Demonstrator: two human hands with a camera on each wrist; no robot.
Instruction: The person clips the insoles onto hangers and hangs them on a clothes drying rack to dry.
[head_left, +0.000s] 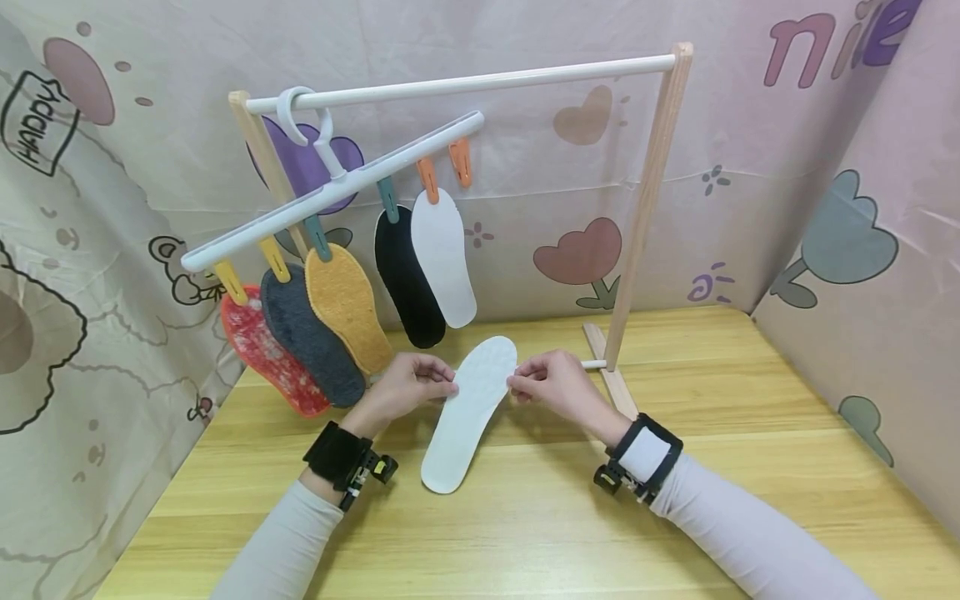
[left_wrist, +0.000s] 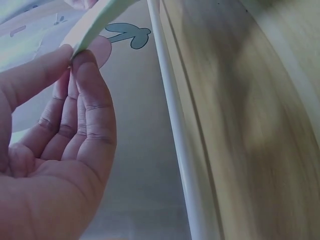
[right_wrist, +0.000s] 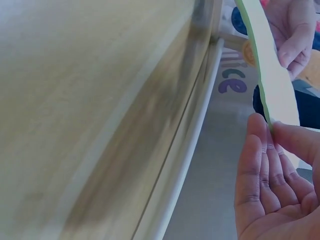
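Both hands hold up a white insole (head_left: 474, 408) above the table, tilted with its wide end away from me. The left hand (head_left: 408, 385) pinches its left edge between thumb and forefinger; the left wrist view shows that pinch on the insole's thin edge (left_wrist: 95, 25). On the opposite edge, the right hand (head_left: 558, 385) pinches it likewise, as the insole (right_wrist: 272, 65) in the right wrist view shows. Behind them a white clip hanger (head_left: 390, 162) carries red (head_left: 273, 354), dark grey (head_left: 311, 337), yellow (head_left: 347, 304), black (head_left: 405, 275) and white insoles (head_left: 444, 258) on coloured clips.
The hanger's hook loops over the white bar (head_left: 465, 82) of a wooden-post rack (head_left: 648, 208), and the hanger slants. An orange clip (head_left: 461, 162) at its far end holds nothing. Below lies a wood-grain table (head_left: 750, 467), with patterned cloth (head_left: 840, 233) around it.
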